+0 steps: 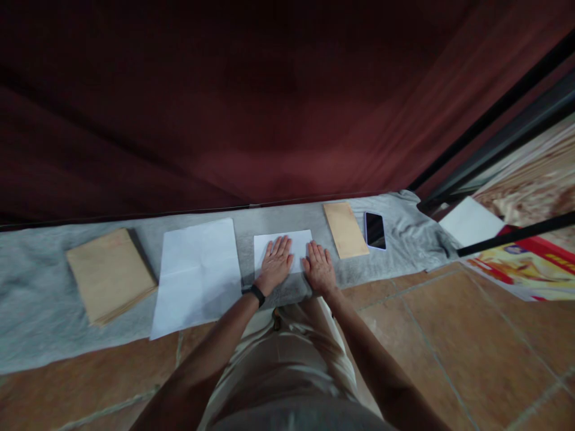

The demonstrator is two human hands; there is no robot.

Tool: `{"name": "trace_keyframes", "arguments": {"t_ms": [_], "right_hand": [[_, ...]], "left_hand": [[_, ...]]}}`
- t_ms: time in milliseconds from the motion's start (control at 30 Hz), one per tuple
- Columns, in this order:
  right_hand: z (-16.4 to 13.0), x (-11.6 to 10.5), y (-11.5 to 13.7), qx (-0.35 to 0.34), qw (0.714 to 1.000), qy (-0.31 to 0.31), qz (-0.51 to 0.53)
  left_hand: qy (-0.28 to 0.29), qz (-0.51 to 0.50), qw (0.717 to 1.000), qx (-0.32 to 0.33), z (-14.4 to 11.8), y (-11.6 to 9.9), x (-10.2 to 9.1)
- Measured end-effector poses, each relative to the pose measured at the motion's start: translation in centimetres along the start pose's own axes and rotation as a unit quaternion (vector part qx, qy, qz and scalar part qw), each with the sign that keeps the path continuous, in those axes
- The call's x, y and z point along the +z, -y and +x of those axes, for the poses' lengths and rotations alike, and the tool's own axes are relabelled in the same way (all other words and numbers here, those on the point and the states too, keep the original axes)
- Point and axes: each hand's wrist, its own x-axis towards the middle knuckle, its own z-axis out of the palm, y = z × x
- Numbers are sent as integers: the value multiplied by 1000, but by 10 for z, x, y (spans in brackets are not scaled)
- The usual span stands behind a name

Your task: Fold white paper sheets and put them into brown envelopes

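A small white sheet of paper [262, 246], perhaps folded, lies flat on the grey cloth in front of me. My left hand [275, 261] presses flat on it, fingers stretched out, with a dark band on the wrist. At the sheet's right edge lies my right hand [320, 265], palm down and fingers extended, partly on the paper and partly on the cloth. To the left is a larger white sheet [197, 272] with faint crease lines. One brown envelope [345, 230] rests to the right of my right hand.
A stack of brown envelopes [112, 275] sits at the far left of the grey cloth [36, 299]. A phone [375, 230] lies right of the single envelope. Behind hangs a dark red curtain [269, 120]. Black metal bars [503, 108] and a colourful printed box [530, 263] are at the right.
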Motion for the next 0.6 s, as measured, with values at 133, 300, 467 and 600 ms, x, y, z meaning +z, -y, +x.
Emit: {"name": "trace_keyframes", "arguments": {"t_ms": [133, 300, 467, 600], "right_hand": [[-2, -3, 0, 0, 1000, 6, 4], [-6, -6, -4, -2, 999, -7, 32], [-8, -5, -6, -4, 999, -16, 43], [-8, -5, -6, 0, 999, -17, 46]], "left_hand": [[1, -1, 1000, -12, 16, 0, 5], [1, 0, 1000, -17, 22, -4, 10], [1, 6, 1000, 25, 7, -12, 10], [8, 8, 999, 53, -12, -21, 7]]}}
